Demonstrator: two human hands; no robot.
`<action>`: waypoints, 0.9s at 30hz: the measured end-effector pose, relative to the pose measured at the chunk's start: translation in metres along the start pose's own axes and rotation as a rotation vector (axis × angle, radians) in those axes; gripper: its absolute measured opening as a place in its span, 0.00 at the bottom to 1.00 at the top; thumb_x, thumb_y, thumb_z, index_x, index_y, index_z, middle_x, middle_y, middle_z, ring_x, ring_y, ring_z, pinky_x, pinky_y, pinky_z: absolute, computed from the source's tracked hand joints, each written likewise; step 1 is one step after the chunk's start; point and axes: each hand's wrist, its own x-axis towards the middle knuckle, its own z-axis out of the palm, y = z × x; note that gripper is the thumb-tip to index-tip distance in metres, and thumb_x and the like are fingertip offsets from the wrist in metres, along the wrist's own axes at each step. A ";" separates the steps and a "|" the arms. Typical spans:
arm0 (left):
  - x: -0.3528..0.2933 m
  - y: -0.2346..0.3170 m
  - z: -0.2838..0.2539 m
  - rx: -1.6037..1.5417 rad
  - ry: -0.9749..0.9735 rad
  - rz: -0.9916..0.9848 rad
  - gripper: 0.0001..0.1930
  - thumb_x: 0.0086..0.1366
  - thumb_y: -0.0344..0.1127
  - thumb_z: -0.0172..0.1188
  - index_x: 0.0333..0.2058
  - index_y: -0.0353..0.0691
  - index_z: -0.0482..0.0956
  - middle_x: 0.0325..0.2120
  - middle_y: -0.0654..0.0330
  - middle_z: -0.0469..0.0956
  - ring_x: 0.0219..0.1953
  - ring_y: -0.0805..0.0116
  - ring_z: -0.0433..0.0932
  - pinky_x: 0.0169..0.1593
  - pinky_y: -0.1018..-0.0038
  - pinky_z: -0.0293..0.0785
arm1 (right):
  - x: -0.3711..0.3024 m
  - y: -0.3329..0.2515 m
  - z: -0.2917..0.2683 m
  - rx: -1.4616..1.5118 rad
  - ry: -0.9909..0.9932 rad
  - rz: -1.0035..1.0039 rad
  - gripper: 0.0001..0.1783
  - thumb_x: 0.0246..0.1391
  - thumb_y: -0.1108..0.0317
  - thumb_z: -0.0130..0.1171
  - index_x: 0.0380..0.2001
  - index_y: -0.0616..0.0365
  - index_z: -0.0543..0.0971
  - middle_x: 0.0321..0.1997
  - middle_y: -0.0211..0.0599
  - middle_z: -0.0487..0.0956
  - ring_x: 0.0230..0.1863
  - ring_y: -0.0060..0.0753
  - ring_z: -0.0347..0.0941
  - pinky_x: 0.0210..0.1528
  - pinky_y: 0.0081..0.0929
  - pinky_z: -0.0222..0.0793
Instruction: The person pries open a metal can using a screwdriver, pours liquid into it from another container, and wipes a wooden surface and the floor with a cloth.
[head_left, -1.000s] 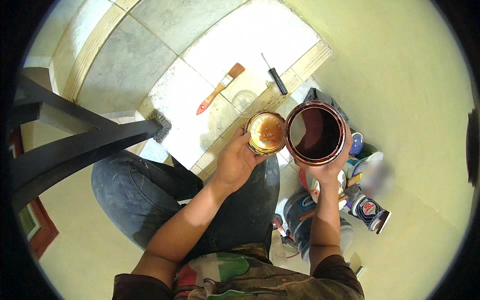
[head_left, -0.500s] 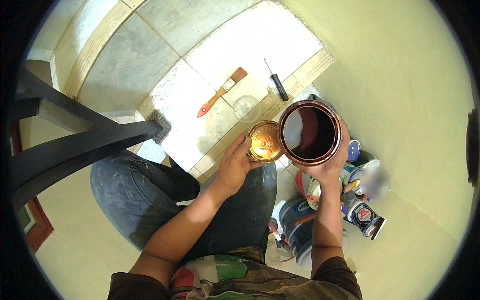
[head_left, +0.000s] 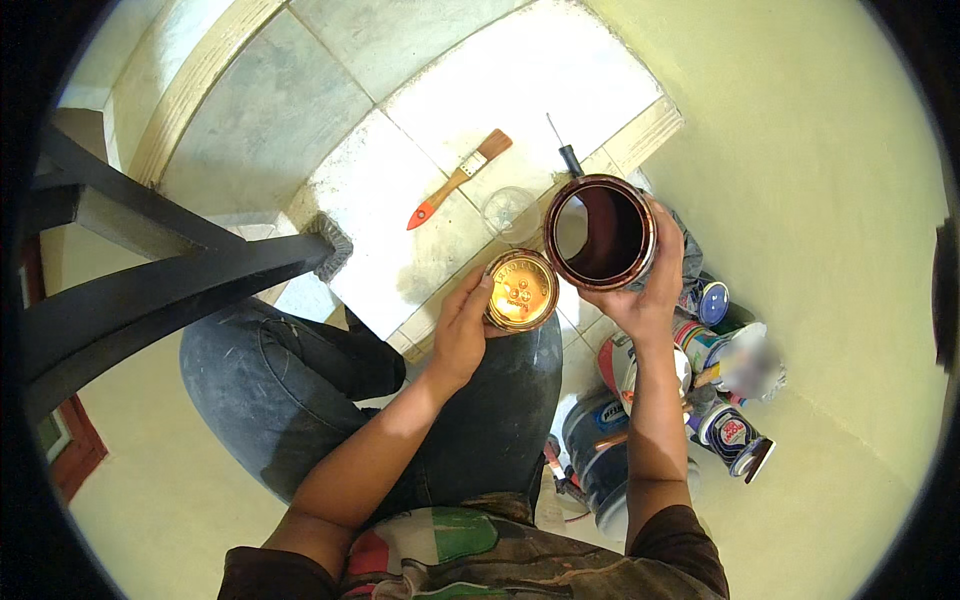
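My left hand [head_left: 463,335] pinches a round gold lid [head_left: 522,291] by its edge, its embossed face turned up. Wrapped round an open paint can [head_left: 603,284] is my right hand [head_left: 650,295]; the can tips so that its mouth faces me, and dark reddish-brown liquid coats its inside and rim. Lid and can are a little apart. Beyond them on the tiled step [head_left: 440,240] lie a paintbrush [head_left: 460,179] with a red-tipped wooden handle and a clear round plastic cup [head_left: 511,215]. A screwdriver [head_left: 569,160] rests nearby, its handle partly hidden by the can.
Several paint cans crowd by the wall at my right, among them a dark can [head_left: 728,436] and a blue-lidded can [head_left: 712,303]. A dark bucket [head_left: 595,440] stands beside my right leg. The black stair railing [head_left: 180,290] reaches in from the left.
The can has moved slightly up and left in view and tilted more toward me. The lid has come away from the can's rim, leaving a small gap.
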 end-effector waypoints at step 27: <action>0.004 0.005 -0.006 0.034 0.065 0.001 0.25 0.85 0.43 0.48 0.69 0.29 0.70 0.54 0.53 0.82 0.48 0.70 0.88 0.43 0.71 0.93 | 0.007 -0.007 0.015 -0.119 -0.047 -0.054 0.67 0.29 0.48 0.92 0.72 0.62 0.69 0.71 0.56 0.76 0.69 0.63 0.74 0.71 0.54 0.67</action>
